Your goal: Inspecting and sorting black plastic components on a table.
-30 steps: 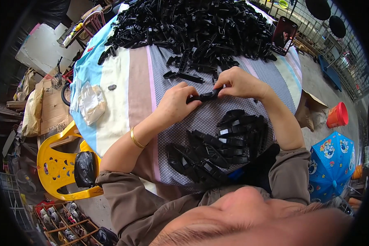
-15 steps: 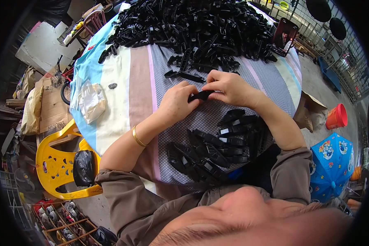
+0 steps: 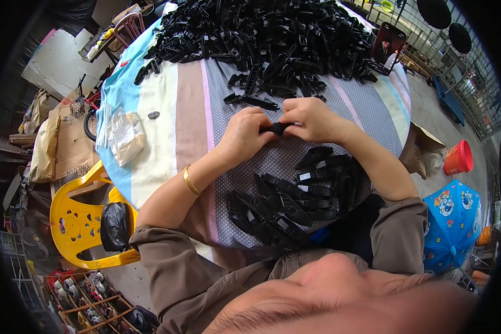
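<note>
Since the earlier frames our hands barely shift: both drift slightly up the table toward the big heap, and the part between them stays pinched at the same spot. We hold one small black plastic piece [image 3: 276, 128] between both hands. Our left hand [image 3: 244, 135] curls round its left end, fingers clenched on it; our right hand [image 3: 312, 118] clamps the right end the same way. Neither hand is released. Only a short bit of the piece shows in the gap between the thumbs, so we cannot tell its full shape.

Key relation: the piece's long axis runs left to right across our view, roughly level, one end inside each fist. Both hands touch it, so neither is nearer; it sits dead centre between them, just above the striped tablecloth [image 3: 178, 106], not resting on it as far as we can see.

Big heap of black parts [image 3: 261, 39] lies ahead of the hands, farther up the table, near but not touching. Closest loose parts [image 3: 251, 101] from it lie just beyond our left knuckles. Stack of laid-out black parts [image 3: 295, 200] sits toward us, below the hands and between our forearms, nearer our right forearm. Gold bangle [image 3: 190, 181] on our left wrist. Clear plastic bag [image 3: 124, 135] lies well off to our left on the cloth. Phone [image 3: 386, 47] is propped at the far right of the heap.
</note>
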Motion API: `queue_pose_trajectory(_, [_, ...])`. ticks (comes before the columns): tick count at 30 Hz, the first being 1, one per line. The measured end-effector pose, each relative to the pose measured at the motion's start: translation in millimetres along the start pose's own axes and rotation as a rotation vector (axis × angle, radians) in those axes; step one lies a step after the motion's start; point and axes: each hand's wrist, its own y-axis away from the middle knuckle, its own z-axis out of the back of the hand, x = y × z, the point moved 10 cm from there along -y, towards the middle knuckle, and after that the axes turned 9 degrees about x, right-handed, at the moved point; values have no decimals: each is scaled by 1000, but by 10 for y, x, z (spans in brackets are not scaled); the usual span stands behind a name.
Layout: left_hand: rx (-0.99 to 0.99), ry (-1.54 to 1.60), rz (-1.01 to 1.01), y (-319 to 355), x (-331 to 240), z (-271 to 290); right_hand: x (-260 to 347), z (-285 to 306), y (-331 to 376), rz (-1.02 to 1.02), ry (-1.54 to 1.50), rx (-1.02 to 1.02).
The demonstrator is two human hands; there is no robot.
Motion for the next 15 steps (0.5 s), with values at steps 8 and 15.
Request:
queue_pose_trajectory(8, [50, 157, -77, -91, -85, 2, -346, 261, 81, -37, -348, -65])
queue_pose_trajectory(15, [-208, -488, -236, -60, -85, 97, -381, 422, 155, -168, 75, -167])
